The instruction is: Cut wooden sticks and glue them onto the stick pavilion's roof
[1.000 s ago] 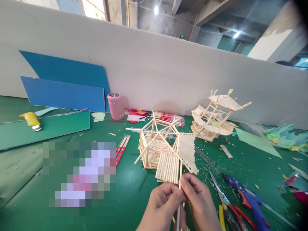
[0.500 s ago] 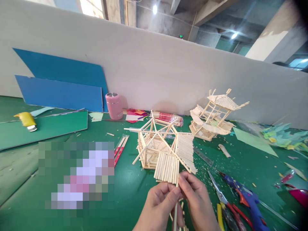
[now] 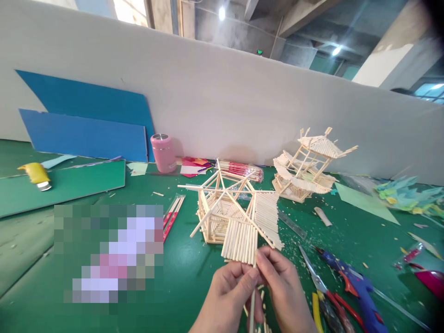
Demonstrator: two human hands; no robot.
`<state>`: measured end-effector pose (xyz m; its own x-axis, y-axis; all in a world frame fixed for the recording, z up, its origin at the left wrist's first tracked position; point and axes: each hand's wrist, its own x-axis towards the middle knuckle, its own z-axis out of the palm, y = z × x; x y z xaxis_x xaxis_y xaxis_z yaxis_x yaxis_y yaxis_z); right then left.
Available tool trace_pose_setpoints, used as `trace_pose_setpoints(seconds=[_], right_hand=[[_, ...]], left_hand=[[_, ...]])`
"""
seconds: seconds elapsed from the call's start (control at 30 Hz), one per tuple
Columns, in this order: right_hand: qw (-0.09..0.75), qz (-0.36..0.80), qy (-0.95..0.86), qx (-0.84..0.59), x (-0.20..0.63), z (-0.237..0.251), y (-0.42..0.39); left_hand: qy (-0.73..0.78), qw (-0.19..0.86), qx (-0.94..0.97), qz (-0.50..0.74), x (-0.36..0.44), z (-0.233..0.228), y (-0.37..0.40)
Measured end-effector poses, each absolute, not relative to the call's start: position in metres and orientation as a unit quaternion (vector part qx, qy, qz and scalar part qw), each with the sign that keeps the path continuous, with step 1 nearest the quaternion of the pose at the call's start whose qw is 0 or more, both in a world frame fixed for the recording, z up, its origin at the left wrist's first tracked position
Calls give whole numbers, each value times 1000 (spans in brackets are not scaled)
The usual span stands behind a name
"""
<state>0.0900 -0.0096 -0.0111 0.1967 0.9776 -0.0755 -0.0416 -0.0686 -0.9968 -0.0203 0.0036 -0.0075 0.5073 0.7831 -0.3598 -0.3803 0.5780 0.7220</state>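
Observation:
A wooden stick runs between my two hands, its far end against the right edge of a slatted roof panel. My left hand is closed, pinching the stick between thumb and fingers. Beside it, my right hand is closed as well, its fingertips on the stick near the panel's lower corner. The panel belongs to a pavilion model of wooden sticks with open roof beams. A second slatted panel covers the roof section on the right. Loose stick pieces lie partly hidden under my hands.
Scissors, pliers and a blue glue gun lie at the right. Behind stand a finished-looking stick pavilion and a pink flask. Packaged chopsticks and a yellow utility knife are at the left.
Both hands keep their pinch on the stick at the panel's edge, with hardly any movement. The whole view has shifted very slightly.

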Motion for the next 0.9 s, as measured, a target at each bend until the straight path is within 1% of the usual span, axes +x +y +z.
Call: trace_pose_setpoints(seconds=[0.9], right_hand=[[554, 494, -407, -533, 88, -3, -8]], left_hand=[[364, 816, 251, 372, -20, 8, 5]])
